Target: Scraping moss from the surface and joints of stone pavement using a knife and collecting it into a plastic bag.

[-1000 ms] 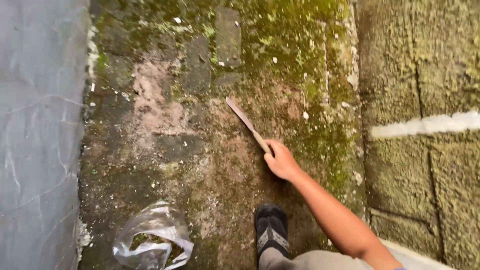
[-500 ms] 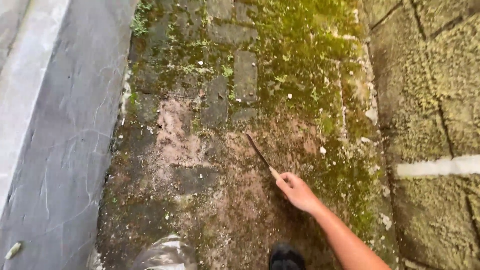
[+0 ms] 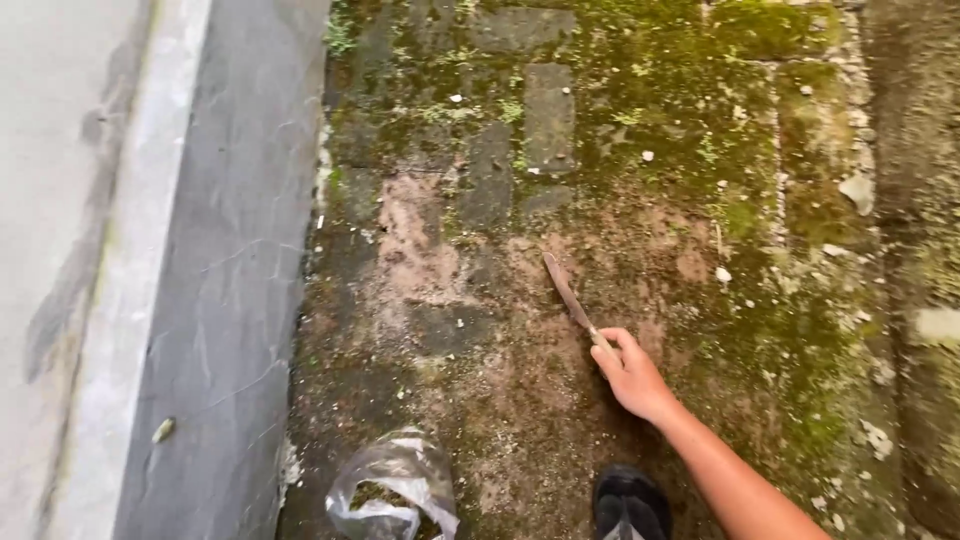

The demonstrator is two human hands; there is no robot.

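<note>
Outdoors, the right hand (image 3: 630,375) grips a long blade (image 3: 566,292), its tip against mossy, dirt-scraped paving (image 3: 640,130). Grey concrete kerb (image 3: 230,260) left; clear plastic bag (image 3: 395,485) near black shoe (image 3: 628,500).

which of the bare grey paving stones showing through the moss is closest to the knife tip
The dark stone just upper-left of the knife in the right hand; the paler upright one lies farther.

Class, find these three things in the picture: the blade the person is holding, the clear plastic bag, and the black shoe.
blade (image 3: 566,293), head view, on the middle of its flat length.
right hand (image 3: 632,373), head view, on its back, gripping the blade's handle.
clear plastic bag (image 3: 392,485), head view, on its crumpled upper side.
black shoe (image 3: 628,497), head view, on the toe.
</note>
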